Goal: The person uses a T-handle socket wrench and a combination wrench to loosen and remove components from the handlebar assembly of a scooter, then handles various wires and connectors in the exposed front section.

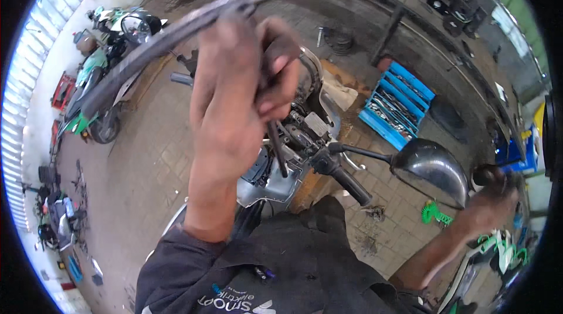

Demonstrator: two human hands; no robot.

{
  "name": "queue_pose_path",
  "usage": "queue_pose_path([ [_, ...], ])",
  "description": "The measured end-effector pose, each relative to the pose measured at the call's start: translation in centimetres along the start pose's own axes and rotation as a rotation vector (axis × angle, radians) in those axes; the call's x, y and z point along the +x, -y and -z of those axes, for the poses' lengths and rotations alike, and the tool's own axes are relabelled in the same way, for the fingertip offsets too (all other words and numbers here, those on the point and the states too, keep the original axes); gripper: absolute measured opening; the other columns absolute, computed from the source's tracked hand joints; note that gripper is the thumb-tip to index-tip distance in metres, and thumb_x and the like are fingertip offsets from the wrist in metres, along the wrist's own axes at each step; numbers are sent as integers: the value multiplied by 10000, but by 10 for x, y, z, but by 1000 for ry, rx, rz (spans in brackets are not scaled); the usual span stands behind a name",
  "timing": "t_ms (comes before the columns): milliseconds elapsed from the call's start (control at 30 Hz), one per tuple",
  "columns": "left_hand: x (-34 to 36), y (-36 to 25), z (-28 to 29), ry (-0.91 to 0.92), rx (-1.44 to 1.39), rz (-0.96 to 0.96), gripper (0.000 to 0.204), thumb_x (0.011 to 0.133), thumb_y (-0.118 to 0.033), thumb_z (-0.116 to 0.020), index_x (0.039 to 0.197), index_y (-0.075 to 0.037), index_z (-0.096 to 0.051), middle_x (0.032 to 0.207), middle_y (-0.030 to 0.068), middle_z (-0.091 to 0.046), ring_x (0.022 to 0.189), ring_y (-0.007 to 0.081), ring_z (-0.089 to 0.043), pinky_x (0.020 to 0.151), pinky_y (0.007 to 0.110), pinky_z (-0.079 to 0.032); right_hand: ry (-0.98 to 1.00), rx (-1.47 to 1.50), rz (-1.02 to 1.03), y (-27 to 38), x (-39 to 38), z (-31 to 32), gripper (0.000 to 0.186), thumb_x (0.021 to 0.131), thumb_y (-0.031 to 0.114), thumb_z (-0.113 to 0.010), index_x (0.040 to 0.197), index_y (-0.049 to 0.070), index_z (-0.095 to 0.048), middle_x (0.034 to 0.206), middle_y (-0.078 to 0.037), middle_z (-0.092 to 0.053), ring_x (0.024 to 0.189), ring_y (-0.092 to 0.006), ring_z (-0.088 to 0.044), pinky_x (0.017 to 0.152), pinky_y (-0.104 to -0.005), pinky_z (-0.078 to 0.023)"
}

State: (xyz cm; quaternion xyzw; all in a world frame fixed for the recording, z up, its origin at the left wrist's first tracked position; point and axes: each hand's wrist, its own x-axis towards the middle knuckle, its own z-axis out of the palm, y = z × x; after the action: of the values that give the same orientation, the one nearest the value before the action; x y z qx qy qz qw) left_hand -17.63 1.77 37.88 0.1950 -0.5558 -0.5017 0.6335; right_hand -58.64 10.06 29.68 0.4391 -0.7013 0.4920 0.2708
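Raised close before me, my left hand [246,73] is closed around a dark T-shaped tool [176,26]. Its long crossbar slants across the top of the view, and a thin dark shaft comes out below the fingers. Both hand and tool are blurred. Behind them stands a motorbike with its front parts exposed, with a black handlebar grip [346,183] and a round-backed black mirror [431,167]. Out to the right, my right hand [492,202] is near the mirror's outer end, beside a dark rounded thing [487,176]. Motion blur hides what its fingers do.
An open blue toolbox [399,103] full of metal tools lies on the paved floor beyond the mirror. A green coiled hose [434,213] is near my right forearm. Parked motorbikes [99,91] line the left wall. Dark metal rails [387,32] run along the far side.
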Motion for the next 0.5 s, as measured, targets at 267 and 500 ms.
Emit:
queue_pose_path([
  [267, 32, 18, -30, -62, -37, -38, 298, 1063, -457, -429, 1081, -160, -454, 935, 7, -554, 585, 60, -399, 483, 211, -291, 924, 690, 48, 207, -100, 20, 417, 895, 100, -672, 1281, -16, -564, 1208, -256, -626, 988, -407, -670, 924, -442, -514],
  [500, 28, 62, -27, 90, -218, -77, 232, 1053, -382, -499, 1166, -206, -399, 902, 5, -534, 588, 47, -417, 485, 186, -292, 1040, 690, 6, 211, -129, -51, 363, 906, 51, -651, 1248, -44, -574, 1108, -271, -657, 1004, -432, -658, 910, -427, -507],
])
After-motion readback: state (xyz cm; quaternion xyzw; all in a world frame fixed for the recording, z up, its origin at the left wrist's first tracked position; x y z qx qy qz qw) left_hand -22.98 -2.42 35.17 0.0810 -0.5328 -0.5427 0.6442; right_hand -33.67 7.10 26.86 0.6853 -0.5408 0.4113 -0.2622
